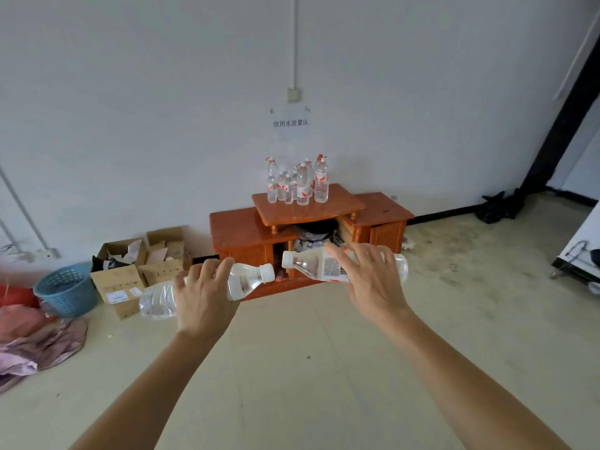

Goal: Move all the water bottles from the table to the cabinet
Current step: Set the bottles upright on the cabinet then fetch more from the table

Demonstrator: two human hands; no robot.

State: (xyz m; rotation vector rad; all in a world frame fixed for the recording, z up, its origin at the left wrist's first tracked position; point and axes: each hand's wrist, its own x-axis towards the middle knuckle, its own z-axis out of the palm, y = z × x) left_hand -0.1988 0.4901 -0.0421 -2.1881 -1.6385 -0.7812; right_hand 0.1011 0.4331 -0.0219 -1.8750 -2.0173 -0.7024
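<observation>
While boxes (139,267) and a basket (66,289) crowd the left edge by the wall, the cabinet (240,235) stands at mid-frame with a bottle cluster (302,186) upright on its raised top. The left hand (204,300) grips the left bottle (156,300) sideways, fingers curled round its middle. The right hand (373,280) grips the right bottle (308,264) likewise. Their caps face each other, near but apart, in front of the cabinet.

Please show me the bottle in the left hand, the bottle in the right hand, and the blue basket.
Left-hand bottle (243,282): head view, clear shoulder below the cap.
Right-hand bottle (331,269): head view, its printed label.
Blue basket (69,297): head view, its outer wall.
</observation>
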